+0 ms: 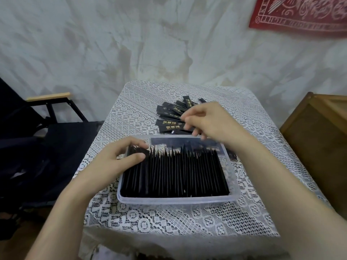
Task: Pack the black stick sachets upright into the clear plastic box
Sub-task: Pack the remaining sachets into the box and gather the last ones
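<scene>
Left grip (120,158) pinches boxed sachets (178,171); right grip (204,121), over loose sachets (172,111), hold unclear.

Two bare forearms, the left forearm (75,203) and the right forearm (281,175), show uncovered from the picture's lower edge to the wrists, ending in a left hand (120,156) and a right hand (208,121) with slender fingers and short, plain nails, the right one slightly blurred.
</scene>
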The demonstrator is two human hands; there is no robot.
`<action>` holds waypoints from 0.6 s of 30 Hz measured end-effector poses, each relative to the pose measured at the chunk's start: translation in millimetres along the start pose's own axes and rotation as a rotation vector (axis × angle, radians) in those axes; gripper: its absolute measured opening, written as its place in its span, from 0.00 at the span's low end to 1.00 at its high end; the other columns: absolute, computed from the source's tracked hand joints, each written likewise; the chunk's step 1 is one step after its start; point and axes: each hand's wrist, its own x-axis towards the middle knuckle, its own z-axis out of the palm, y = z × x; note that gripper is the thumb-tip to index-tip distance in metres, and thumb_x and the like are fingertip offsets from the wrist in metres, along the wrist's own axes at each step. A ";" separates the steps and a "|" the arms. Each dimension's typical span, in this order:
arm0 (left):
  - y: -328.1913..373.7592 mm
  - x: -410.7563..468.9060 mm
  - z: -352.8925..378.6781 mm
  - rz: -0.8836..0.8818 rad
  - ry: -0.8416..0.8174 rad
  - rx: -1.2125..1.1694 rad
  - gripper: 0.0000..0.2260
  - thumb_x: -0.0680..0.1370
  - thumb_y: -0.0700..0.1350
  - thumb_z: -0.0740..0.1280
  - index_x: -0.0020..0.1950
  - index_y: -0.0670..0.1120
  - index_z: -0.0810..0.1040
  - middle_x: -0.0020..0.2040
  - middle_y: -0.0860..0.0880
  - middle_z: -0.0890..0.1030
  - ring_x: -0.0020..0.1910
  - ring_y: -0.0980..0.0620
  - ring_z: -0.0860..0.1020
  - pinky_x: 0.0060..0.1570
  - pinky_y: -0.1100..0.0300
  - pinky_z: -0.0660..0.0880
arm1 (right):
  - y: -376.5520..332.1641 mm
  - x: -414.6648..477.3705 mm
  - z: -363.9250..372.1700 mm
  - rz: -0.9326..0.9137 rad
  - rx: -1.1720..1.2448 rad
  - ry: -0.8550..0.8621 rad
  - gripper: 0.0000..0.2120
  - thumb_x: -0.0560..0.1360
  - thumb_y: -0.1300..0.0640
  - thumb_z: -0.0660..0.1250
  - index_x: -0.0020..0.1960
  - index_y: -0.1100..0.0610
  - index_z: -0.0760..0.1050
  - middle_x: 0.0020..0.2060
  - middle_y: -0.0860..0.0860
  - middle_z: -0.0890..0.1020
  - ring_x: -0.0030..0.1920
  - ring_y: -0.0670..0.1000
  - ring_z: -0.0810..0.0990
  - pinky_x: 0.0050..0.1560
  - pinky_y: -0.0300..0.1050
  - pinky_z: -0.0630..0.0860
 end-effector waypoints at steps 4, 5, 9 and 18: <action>1.9 -1.3 1.9 -0.003 0.007 -0.012 0.09 0.78 0.44 0.71 0.54 0.56 0.83 0.58 0.55 0.83 0.56 0.62 0.80 0.45 0.76 0.72 | 37.1 38.9 -27.7 0.092 -0.384 -0.083 0.07 0.75 0.52 0.75 0.53 0.50 0.84 0.44 0.51 0.86 0.41 0.48 0.81 0.43 0.45 0.80; 2.2 -1.4 2.1 0.000 0.012 -0.020 0.09 0.78 0.43 0.71 0.54 0.56 0.84 0.58 0.55 0.83 0.55 0.62 0.80 0.45 0.76 0.72 | 42.5 43.0 -28.9 0.111 -0.481 -0.156 0.15 0.73 0.47 0.77 0.57 0.50 0.83 0.49 0.49 0.84 0.48 0.49 0.81 0.52 0.46 0.79; 2.3 -2.7 2.4 -0.005 0.013 -0.039 0.09 0.78 0.43 0.70 0.54 0.55 0.84 0.58 0.56 0.83 0.55 0.61 0.81 0.45 0.74 0.74 | 46.3 47.3 -25.2 0.130 -0.591 -0.281 0.28 0.70 0.39 0.76 0.66 0.49 0.78 0.54 0.46 0.78 0.57 0.50 0.78 0.60 0.46 0.73; 2.0 -0.3 2.3 -0.018 0.022 -0.025 0.08 0.77 0.43 0.71 0.52 0.56 0.84 0.57 0.57 0.83 0.55 0.60 0.81 0.50 0.68 0.75 | 58.7 54.1 -25.3 0.012 -0.467 -0.176 0.08 0.72 0.52 0.78 0.49 0.50 0.82 0.43 0.49 0.80 0.45 0.51 0.78 0.55 0.51 0.76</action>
